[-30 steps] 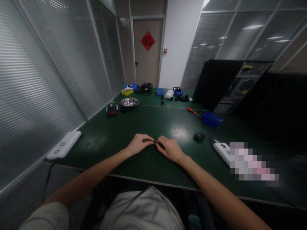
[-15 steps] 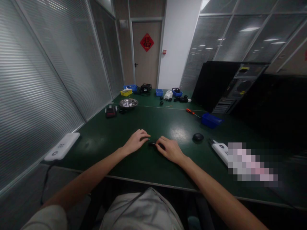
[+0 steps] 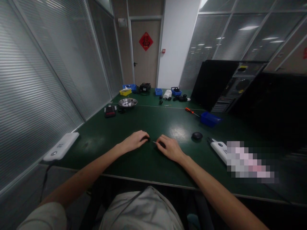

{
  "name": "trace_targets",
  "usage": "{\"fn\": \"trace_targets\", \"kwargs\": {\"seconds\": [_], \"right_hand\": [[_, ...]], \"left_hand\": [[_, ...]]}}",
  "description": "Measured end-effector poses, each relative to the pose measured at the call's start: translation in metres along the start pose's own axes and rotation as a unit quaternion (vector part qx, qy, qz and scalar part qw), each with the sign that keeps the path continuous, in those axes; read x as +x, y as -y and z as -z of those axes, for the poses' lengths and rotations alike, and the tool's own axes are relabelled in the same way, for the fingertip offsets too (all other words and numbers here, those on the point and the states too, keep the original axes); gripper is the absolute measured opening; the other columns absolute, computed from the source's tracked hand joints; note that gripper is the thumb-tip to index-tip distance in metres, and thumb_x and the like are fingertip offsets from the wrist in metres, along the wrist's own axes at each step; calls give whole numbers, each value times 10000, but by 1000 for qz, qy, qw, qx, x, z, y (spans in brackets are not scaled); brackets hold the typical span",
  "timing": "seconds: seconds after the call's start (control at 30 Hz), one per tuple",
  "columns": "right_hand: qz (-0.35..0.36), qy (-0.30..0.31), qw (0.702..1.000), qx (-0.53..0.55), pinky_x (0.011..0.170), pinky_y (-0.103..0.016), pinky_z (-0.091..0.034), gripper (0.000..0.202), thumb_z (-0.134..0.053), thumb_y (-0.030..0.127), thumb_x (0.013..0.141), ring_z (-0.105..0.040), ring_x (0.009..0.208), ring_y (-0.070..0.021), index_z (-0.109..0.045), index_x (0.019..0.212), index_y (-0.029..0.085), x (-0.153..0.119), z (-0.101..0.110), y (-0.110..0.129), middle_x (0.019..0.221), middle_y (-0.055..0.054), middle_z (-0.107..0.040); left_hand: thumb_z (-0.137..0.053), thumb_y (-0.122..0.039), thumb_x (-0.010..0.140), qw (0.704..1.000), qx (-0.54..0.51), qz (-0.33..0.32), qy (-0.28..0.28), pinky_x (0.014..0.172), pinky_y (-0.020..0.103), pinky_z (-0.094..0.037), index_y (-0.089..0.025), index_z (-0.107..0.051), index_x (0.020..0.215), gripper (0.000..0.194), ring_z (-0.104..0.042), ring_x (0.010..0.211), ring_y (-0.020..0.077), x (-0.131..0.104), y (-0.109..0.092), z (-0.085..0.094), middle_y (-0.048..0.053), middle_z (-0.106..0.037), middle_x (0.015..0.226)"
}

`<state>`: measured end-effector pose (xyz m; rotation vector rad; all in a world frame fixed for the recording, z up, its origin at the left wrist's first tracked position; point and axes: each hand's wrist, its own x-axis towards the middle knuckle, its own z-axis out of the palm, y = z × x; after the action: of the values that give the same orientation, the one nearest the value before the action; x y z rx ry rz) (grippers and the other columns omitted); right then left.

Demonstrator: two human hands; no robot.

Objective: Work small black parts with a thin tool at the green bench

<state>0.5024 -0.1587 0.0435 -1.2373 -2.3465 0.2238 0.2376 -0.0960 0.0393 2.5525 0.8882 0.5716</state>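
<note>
The small dark piece (image 3: pixel 148 139) at the centre of the frame is mostly covered by the fingers of the left hand (image 3: pixel 134 141), so its shape is hard to make out. Just right of it, a thin pale rod (image 3: pixel 154 142) shows only its tip; the rest goes under the right hand (image 3: pixel 170 149), where a dark patch could be a handle or shadow, I cannot tell which. A pixelated block at lower right hides part of a white device (image 3: pixel 219 150), and the black computer case (image 3: pixel 216 84) at right fades into darkness. The near edge of the green surface (image 3: pixel 134 166) crosses the lower frame, below both hands. Open surface stretches from the hands up to the metal bowl (image 3: pixel 128 103) at left and the orange screwdriver (image 3: pixel 189 110) at right; the nearest thing on the right is a black round object (image 3: pixel 197 136), well apart from the right hand. Both forearms slant inward from the lower corners, the right one cut off by the bottom edge. The left hand appears to pinch the dark piece between thumb and fingertips; the right, knuckles up and fingers curled, pinches the rod, pointing it leftward, a narrow gap between the two.
</note>
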Motion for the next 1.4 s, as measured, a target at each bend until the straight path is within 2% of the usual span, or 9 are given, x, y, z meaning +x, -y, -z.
{"fn": "trace_targets", "kwargs": {"seconds": [0.1, 0.2, 0.33, 0.4, 0.47, 0.63, 0.77, 0.93, 1.4], "right_hand": [[-2, 7, 1000, 1, 682, -268, -404, 183, -500, 341, 1059, -613, 781, -144, -652, 1039, 239, 0, 1, 1, 1010, -19, -658], [-3, 14, 1000, 6, 676, -268, -407, 194, -494, 349, 1063, -608, 766, -140, -654, 1049, 239, 0, 3, 1, 1016, -22, -659], [-2, 12, 1000, 9, 678, -265, -400, 188, -500, 349, 1061, -608, 774, -140, -651, 1040, 239, 0, 2, 0, 1007, -18, -656], [-2, 13, 1000, 9, 674, -264, -393, 180, -508, 347, 1057, -607, 774, -139, -650, 1034, 240, 0, 1, -1, 1001, -15, -655], [-2, 12, 1000, 8, 677, -264, -392, 175, -513, 346, 1054, -608, 776, -140, -650, 1031, 240, 1, 0, -2, 995, -13, -654], [-4, 11, 1000, 10, 688, -266, -402, 181, -507, 344, 1056, -607, 774, -138, -651, 1033, 237, 1, 0, -1, 1004, -15, -656], [-5, 16, 1000, 13, 682, -268, -410, 196, -500, 352, 1059, -606, 760, -138, -654, 1030, 234, 1, 3, 2, 1004, -20, -661], [-4, 19, 1000, 20, 676, -264, -414, 193, -497, 350, 1061, -606, 756, -137, -652, 1036, 237, 1, 4, 3, 1014, -20, -662], [3, 14, 1000, 19, 698, -266, -417, 172, -511, 337, 1054, -619, 781, -141, -651, 1026, 240, 0, 2, 0, 998, -12, -662]], "left_hand": [[-523, -326, 1028, 1000, 29, 13, -4, 1009, 353, -486, -241, -642, 1287, 298, -610, 1159, 207, -11, 28, 16, 72, -658, 1256], [-476, -324, 1025, 989, 105, 97, -40, 1054, 391, -462, -217, -632, 1334, 363, -593, 1205, 233, -43, 85, 50, 96, -651, 1299], [-473, -311, 971, 925, 237, 278, -100, 1075, 425, -447, -144, -679, 1267, 398, -604, 1208, 288, -107, 169, 105, 145, -674, 1282], [-481, -295, 937, 892, 278, 336, -120, 1062, 418, -457, -111, -692, 1244, 416, -626, 1179, 304, -135, 197, 124, 162, -697, 1246], [-483, -299, 922, 870, 289, 376, -135, 1045, 404, -469, -110, -699, 1244, 431, -640, 1163, 308, -152, 211, 133, 158, -711, 1238], [-464, -334, 943, 843, 260, 437, -176, 991, 412, -495, -142, -731, 1218, 429, -667, 1101, 321, -155, 212, 133, 139, -734, 1205], [-477, -306, 938, 839, 259, 424, -221, 1023, 397, -480, -126, -731, 1205, 410, -655, 1128, 308, -151, 207, 130, 146, -721, 1216], [-443, -278, 940, 843, 295, 400, -205, 1066, 422, -448, -120, -753, 1129, 397, -621, 1155, 325, -151, 198, 130, 158, -708, 1211], [-416, -255, 944, 841, 310, 398, -195, 1074, 403, -430, -112, -753, 1133, 412, -606, 1176, 315, -147, 186, 129, 155, -706, 1249]]}}
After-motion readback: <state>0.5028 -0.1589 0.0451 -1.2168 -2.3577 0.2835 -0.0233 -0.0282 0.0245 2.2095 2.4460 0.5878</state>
